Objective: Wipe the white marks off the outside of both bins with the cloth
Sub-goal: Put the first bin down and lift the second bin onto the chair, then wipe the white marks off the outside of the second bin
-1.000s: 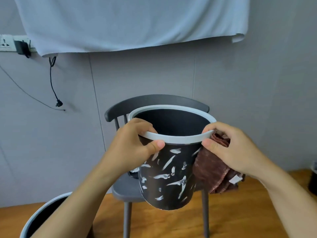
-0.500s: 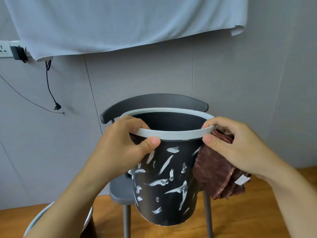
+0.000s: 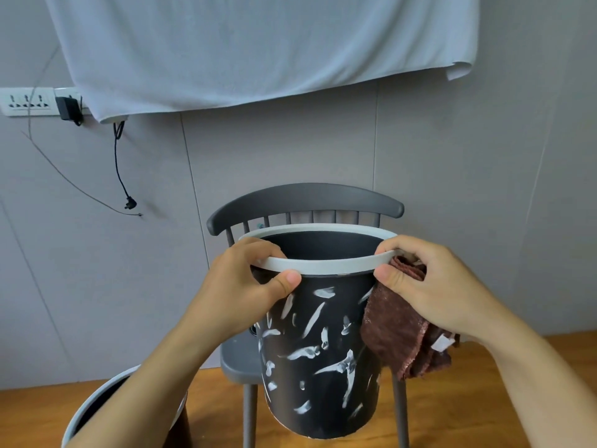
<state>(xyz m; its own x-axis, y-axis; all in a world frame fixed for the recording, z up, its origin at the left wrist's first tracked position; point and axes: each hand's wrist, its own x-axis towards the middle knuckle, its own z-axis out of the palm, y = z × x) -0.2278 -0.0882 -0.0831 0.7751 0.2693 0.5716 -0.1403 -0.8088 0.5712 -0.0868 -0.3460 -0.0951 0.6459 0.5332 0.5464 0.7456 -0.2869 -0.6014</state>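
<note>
A black bin [image 3: 318,354] with a grey-white rim hangs in the air in front of me, its outside streaked with several white marks. My left hand [image 3: 248,286] grips the rim on the left, fingers inside and thumb outside. My right hand [image 3: 426,286] pinches the rim on the right and also holds a brown cloth [image 3: 403,337], which hangs down beside the bin's wall. A second bin [image 3: 93,412] with a light rim stands at the lower left, partly hidden by my left forearm.
A grey chair [image 3: 303,202] stands right behind the held bin, against a grey panelled wall. A pale sheet [image 3: 258,46] hangs on the wall above. A socket strip [image 3: 29,101] with a dangling black cable is at the left. The floor [image 3: 484,399] is wood.
The bin has sunk lower and tipped more upright between my hands. Both grips on the rim are unchanged, and the cloth still hangs from my right hand.
</note>
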